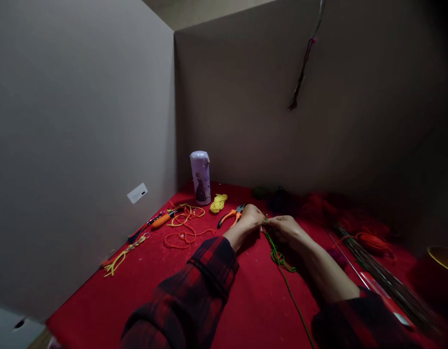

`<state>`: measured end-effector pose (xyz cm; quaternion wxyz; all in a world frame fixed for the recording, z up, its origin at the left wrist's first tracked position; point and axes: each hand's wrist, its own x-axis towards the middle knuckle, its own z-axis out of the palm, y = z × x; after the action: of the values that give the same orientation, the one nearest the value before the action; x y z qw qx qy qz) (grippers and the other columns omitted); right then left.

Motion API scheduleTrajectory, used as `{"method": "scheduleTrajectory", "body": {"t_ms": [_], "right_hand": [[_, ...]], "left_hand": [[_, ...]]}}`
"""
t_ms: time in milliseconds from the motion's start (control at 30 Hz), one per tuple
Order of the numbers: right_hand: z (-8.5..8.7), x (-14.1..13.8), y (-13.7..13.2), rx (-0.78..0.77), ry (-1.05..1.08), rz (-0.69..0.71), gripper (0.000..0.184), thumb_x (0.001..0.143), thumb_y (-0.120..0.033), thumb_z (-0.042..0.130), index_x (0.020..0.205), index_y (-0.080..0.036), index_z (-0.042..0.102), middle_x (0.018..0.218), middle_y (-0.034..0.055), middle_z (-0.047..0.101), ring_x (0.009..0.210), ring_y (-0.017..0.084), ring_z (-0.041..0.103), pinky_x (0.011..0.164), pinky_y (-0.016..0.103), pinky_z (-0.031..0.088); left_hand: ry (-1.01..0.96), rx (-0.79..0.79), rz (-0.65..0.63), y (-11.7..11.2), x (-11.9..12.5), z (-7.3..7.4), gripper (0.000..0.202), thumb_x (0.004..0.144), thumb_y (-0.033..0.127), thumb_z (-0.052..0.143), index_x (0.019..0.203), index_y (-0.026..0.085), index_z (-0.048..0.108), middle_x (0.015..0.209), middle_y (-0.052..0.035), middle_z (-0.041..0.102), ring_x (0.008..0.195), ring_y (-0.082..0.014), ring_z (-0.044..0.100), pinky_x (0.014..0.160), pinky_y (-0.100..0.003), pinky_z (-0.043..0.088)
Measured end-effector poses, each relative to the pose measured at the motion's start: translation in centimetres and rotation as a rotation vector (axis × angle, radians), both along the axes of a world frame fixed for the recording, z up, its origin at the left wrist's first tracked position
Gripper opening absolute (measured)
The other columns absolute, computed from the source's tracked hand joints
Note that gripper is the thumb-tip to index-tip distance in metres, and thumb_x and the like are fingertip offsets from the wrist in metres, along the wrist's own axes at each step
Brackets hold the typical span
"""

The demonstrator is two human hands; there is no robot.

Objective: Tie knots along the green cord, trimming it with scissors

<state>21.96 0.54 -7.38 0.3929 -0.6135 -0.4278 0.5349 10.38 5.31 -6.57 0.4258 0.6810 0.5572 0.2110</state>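
Close together above the red cloth, my two hands meet at a green cord (277, 256). My left hand (252, 217) is closed, its fingers pinching the cord's upper end. My right hand (286, 227) pinches the same part from the other side. Below them the cord hangs in a loose tangle, and one strand runs down toward the front edge. Just left of my left hand lie pliers (234, 214) with orange and black handles. The exact spot between the fingertips is too small to make out.
A purple bottle (201, 178) stands at the back beside a yellow yarn bundle (219, 203). Orange cord (185, 238), an orange-handled tool (161, 221) and a yellow braided piece (127, 250) lie left. Thin rods (383, 276) and red yarn (372, 241) lie right. Walls enclose the back and left.
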Motion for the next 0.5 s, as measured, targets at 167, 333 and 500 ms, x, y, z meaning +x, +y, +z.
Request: {"method": "scheduleTrajectory", "body": {"t_ms": [167,333,500], "right_hand": [[-0.04,-0.05,-0.18,0.019,-0.064,-0.043,0.024,0.071,-0.023,0.056,0.055,-0.018,0.039,0.039,-0.0096,0.028,0.032,0.002,0.017,0.034,0.018,0.009],[-0.16,-0.05,-0.28,0.029,-0.084,-0.051,0.025,0.072,-0.024,0.056,0.056,-0.019,0.038,0.038,-0.0104,0.026,0.031,0.002,0.016,0.033,0.018,0.009],[-0.58,-0.09,-0.09,0.03,-0.154,-0.077,0.023,0.074,-0.024,0.055,0.056,-0.019,0.042,0.036,-0.0096,0.028,0.029,0.003,0.019,0.033,0.018,0.013]], "left_hand": [[0.096,0.121,0.006,-0.32,0.07,0.36,0.017,0.065,0.006,0.056,0.071,0.01,0.072,0.049,-0.0016,0.057,0.048,-0.0117,0.051,0.049,-0.021,0.038],[0.075,0.1,-0.032,-0.76,-0.23,0.6,0.009,0.065,0.014,0.063,0.068,0.01,0.071,0.049,-0.0003,0.054,0.048,-0.0104,0.049,0.048,-0.02,0.039],[0.005,0.075,-0.019,-0.59,-0.13,0.35,0.006,0.064,0.015,0.066,0.065,0.011,0.07,0.047,0.0003,0.053,0.046,-0.0095,0.048,0.045,-0.018,0.038]]}}
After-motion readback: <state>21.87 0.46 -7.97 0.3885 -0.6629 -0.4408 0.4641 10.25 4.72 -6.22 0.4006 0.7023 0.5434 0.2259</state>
